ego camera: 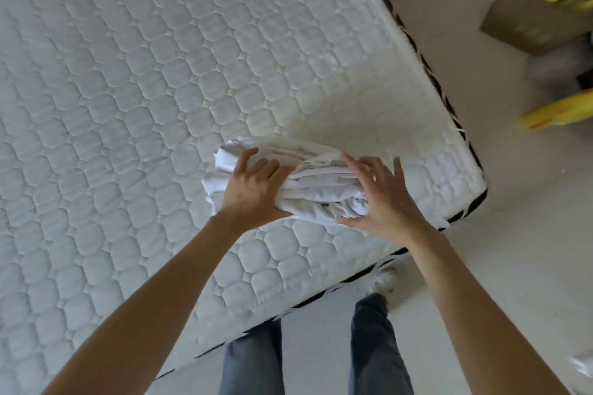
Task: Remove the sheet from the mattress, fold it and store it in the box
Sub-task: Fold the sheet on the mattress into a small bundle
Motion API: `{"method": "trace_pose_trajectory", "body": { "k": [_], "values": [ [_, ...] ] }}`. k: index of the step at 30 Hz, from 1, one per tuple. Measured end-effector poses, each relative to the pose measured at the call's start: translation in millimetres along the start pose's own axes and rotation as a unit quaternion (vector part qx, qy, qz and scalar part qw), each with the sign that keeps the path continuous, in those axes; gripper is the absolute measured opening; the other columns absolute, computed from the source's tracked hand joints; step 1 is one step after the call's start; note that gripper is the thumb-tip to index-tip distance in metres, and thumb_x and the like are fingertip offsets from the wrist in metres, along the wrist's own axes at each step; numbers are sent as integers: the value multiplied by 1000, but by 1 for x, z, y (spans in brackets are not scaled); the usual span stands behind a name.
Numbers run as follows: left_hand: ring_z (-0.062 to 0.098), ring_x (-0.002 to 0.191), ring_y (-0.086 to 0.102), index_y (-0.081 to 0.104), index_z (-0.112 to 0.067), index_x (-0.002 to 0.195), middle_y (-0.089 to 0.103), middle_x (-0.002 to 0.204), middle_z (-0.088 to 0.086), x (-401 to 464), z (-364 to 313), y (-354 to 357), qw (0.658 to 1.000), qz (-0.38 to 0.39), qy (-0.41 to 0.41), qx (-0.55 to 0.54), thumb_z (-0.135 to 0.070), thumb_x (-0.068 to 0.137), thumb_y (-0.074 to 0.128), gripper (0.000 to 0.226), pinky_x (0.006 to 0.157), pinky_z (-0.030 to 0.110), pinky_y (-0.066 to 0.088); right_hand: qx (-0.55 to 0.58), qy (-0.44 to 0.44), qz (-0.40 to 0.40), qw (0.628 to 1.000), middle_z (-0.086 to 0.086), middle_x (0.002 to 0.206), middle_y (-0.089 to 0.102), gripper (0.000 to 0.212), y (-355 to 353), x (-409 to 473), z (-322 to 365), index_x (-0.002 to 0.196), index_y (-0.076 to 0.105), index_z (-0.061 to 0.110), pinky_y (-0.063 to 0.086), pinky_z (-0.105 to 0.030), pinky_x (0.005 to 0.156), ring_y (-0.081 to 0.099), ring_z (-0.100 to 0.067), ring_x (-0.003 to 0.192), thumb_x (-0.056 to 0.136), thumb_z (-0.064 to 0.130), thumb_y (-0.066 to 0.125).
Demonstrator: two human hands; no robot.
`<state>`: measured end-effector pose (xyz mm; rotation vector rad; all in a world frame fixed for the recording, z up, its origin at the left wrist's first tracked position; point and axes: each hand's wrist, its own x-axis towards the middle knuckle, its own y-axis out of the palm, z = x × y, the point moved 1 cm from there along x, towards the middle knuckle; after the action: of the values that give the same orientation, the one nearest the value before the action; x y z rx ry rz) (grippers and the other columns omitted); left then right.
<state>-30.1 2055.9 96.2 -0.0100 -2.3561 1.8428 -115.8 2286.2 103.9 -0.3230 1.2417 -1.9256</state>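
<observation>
Both hands, the left hand (253, 189) and right hand (382, 199), press flat-fingered on the folded white sheet (317, 189) near the bare mattress (160, 90) corner; soft and light, it likely needs scooping from underneath both ends toward the box (532, 19).
</observation>
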Motion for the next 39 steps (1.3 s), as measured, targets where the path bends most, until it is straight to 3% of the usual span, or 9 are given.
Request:
{"method": "trace_pose_trajectory", "body": {
  "k": [5,9,13,16,21,26,31,35,39],
  "values": [
    [25,72,60,66,-15,96,62,76,1,24,-149,2,999,12,-36,-4,-55,65,61,51,89,42,40,19,2,25,1000,-16,127,42,89,-75,-99,-68,128,45,12,41,-46,99,48,-33,111,55,43,85],
    [25,73,63,66,-15,98,64,77,0,47,-233,0,996,45,-64,-32,-66,60,61,63,82,37,42,21,13,27,999,-16,133,45,82,-127,-158,-118,127,48,13,37,-41,102,47,-33,117,59,41,84],
    [25,74,67,59,-16,107,69,79,1,96,-285,-11,993,53,-84,-69,-75,50,60,83,85,36,45,80,24,-12,996,-1,119,58,70,-196,-180,-160,125,52,18,31,-23,93,51,-20,106,67,50,76],
    [27,74,67,50,-16,111,69,78,5,142,-297,-16,993,42,-78,-81,-78,55,51,83,86,38,46,95,35,-41,994,1,111,64,63,-234,-169,-187,121,57,22,33,-21,85,56,-19,98,68,51,75],
    [29,79,66,46,-15,116,69,87,9,235,-295,-7,995,13,-58,-77,-77,60,51,84,90,40,44,91,7,-95,991,-1,98,69,64,-290,-116,-245,113,62,19,51,-40,76,63,-20,85,66,63,69],
    [31,87,66,40,-18,118,69,95,11,331,-302,3,990,1,-95,-103,-75,63,48,80,94,42,41,63,3,-98,993,6,102,63,63,-346,-57,-312,116,56,31,47,-47,80,59,-15,92,69,73,58],
    [30,92,64,46,-15,119,67,99,10,418,-309,2,988,-30,-107,-106,-71,66,50,77,95,42,39,103,-9,-133,986,3,105,63,58,-404,-10,-365,113,61,22,47,-43,83,58,-17,97,73,64,63],
    [30,96,62,43,-12,119,66,101,12,497,-300,13,987,-35,-117,-104,-70,68,50,78,99,47,38,112,-5,-172,979,4,107,62,50,-444,43,-407,110,63,20,44,-25,88,54,-12,100,72,52,72],
    [28,100,62,50,-8,123,66,103,9,568,-281,26,983,-29,-147,-102,-69,67,50,83,102,49,36,134,-12,-141,981,6,107,61,47,-475,110,-448,110,62,26,41,-22,88,52,-12,101,72,52,72]
  ]
}}
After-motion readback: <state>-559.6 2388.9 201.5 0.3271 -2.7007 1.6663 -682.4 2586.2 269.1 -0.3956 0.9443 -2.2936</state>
